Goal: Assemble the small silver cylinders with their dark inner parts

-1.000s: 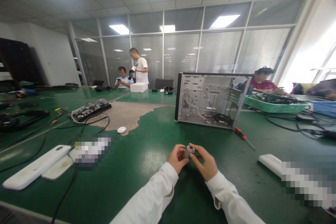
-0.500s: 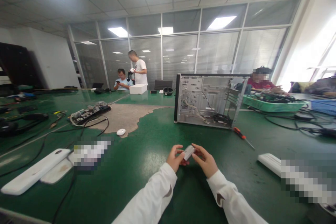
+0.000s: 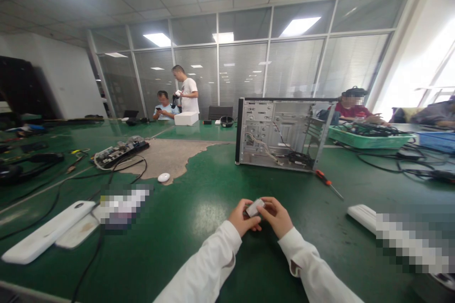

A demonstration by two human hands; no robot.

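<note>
A small silvery-white block (image 3: 255, 208) is held between both hands above the green table (image 3: 199, 246). My left hand (image 3: 242, 218) has its fingers closed on the block's left side. From the right, my right hand (image 3: 278, 217) grips the block with thumb and fingertips. Beyond the hands stands an open metal computer case (image 3: 280, 135) with cables inside. An orange and black screwdriver (image 3: 329, 183) lies at the case's lower right corner.
Left are a long white device (image 3: 48, 233), a power strip (image 3: 121, 151) with cables and a round white object (image 3: 164, 178). Right are another white device (image 3: 362, 218) and a green basket (image 3: 371, 139) of cables. Several people are around the table.
The block has tilted to a flatter angle between my hands. My left thumb has moved lower, beneath the block, and my right fingers have shifted over it.
</note>
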